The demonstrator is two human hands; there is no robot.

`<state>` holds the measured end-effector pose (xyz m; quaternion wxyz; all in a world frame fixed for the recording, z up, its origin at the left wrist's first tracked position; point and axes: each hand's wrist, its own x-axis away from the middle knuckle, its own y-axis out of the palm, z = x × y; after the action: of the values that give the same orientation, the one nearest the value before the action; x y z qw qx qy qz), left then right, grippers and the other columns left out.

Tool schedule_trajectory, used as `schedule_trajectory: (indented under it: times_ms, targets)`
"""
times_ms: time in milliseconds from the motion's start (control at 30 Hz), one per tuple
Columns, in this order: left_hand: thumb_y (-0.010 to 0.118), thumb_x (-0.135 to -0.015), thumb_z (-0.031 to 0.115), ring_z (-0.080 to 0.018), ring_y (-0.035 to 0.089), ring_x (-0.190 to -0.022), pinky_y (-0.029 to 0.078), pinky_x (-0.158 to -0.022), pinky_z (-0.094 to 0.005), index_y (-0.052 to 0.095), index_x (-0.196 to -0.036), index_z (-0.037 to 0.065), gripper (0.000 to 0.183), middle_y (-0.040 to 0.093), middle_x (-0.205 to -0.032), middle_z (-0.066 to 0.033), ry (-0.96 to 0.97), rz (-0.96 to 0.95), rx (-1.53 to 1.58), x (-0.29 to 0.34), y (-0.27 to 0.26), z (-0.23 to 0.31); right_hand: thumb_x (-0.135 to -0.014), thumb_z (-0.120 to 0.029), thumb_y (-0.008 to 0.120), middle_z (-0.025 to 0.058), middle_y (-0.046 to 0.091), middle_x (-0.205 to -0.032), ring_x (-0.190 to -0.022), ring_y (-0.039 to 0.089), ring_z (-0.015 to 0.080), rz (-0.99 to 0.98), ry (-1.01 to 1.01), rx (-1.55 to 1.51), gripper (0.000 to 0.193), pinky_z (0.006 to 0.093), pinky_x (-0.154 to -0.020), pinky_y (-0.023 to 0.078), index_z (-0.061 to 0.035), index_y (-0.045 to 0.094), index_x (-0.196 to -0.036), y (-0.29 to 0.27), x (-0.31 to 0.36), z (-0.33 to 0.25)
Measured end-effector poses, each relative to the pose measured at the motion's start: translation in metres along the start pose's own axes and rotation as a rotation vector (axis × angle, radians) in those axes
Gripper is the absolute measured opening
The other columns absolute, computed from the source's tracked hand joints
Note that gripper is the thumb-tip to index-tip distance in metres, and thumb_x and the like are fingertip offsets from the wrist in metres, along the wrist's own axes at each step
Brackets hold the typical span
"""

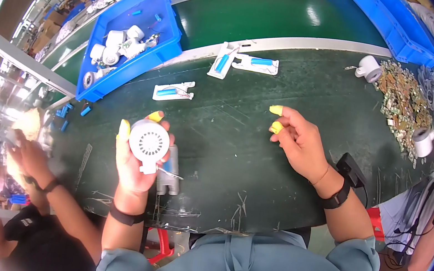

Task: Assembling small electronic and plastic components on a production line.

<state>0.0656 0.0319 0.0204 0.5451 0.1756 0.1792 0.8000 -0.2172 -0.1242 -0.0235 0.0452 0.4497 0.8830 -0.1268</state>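
Observation:
My left hand (pixel 134 165) is wrapped around a white round housing (pixel 149 141) with a ring of slots in its face and a short neck toward me. Beneath that hand, a white handle shell (pixel 170 173) with a blue cell lies on the dark green bench. My right hand (pixel 301 142) hovers over the bench, thumb and forefinger apart, holding nothing I can see. Yellow finger covers sit on fingertips of both hands. Farther off lie three more white handle shells with blue cells: one shell (pixel 174 91), a second shell (pixel 223 61) and a third shell (pixel 257 64).
A blue bin (pixel 171 44) with white housings stands at the far left, loose blue cells (pixel 66 113) near it. Small circuit boards (pixel 401 107) are heaped at the right beside a white housing (pixel 422 142). A black device (pixel 352 170) sits by my right wrist. Co-workers flank me.

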Motion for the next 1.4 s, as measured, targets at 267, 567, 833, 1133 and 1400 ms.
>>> schedule_trajectory:
  times_ms: [267, 567, 833, 1133, 1400]
  targets:
    - [0.042, -0.094, 0.06, -0.0251, 0.058, -0.081, 0.049, -0.049, -0.0283, 0.049, -0.126, -0.005, 0.073, 0.059, -0.104, -0.0158, -0.143, -0.075, 0.431, -0.011, 0.013, -0.009, -0.093, 0.001, 0.051, 0.0079, 0.064, -0.092, -0.071, 0.062, 0.01, -0.008, 0.042, -0.02, 0.034, 0.0227, -0.065, 0.051, -0.0004, 0.052, -0.127, -0.006, 0.001, 0.011]
    - [0.05, -0.098, 0.043, -0.0192, 0.064, -0.091, 0.053, -0.079, -0.0313, 0.057, -0.124, -0.001, 0.052, 0.064, -0.108, -0.0113, 0.162, 0.327, -0.606, 0.023, -0.076, 0.061, -0.093, -0.001, 0.054, 0.0078, 0.066, -0.084, -0.067, 0.064, 0.0113, -0.05, -0.028, 0.116, 0.027, 0.0246, -0.064, 0.052, -0.0002, 0.057, -0.119, -0.009, 0.003, 0.011]
    - [0.065, -0.085, 0.018, -0.0426, 0.055, -0.107, 0.049, -0.088, -0.0445, 0.053, -0.126, 0.002, 0.045, 0.056, -0.12, -0.0225, 0.426, 0.607, -2.155, 0.047, -0.141, 0.088, -0.084, -0.003, 0.061, 0.0101, 0.063, -0.083, -0.071, 0.063, 0.0219, 0.317, -0.224, 0.643, 0.03, 0.0325, -0.063, 0.05, -0.0027, 0.058, -0.113, -0.028, -0.006, -0.018]
    - [0.067, -0.082, 0.01, -0.0376, 0.053, -0.115, 0.041, -0.098, -0.0451, 0.057, -0.122, 0.002, 0.042, 0.057, -0.124, -0.018, 0.702, 0.289, -2.098, -0.004, -0.089, 0.037, -0.084, -0.022, 0.062, 0.0146, 0.068, -0.087, -0.085, 0.065, 0.032, 0.195, 0.263, 1.315, 0.025, 0.0425, -0.074, 0.048, -0.0025, 0.064, -0.1, -0.064, -0.096, -0.008]
    - [0.066, -0.078, 0.007, -0.0315, 0.056, -0.11, 0.037, -0.1, -0.0422, 0.063, -0.114, 0.009, 0.036, 0.06, -0.118, -0.0113, 0.642, -0.172, -1.775, -0.092, -0.017, -0.005, -0.078, -0.011, 0.063, 0.0137, 0.066, -0.083, -0.09, 0.065, 0.0301, -0.311, -0.288, 1.173, 0.017, 0.0405, -0.099, 0.043, -0.0049, 0.064, -0.093, -0.012, -0.047, -0.02]
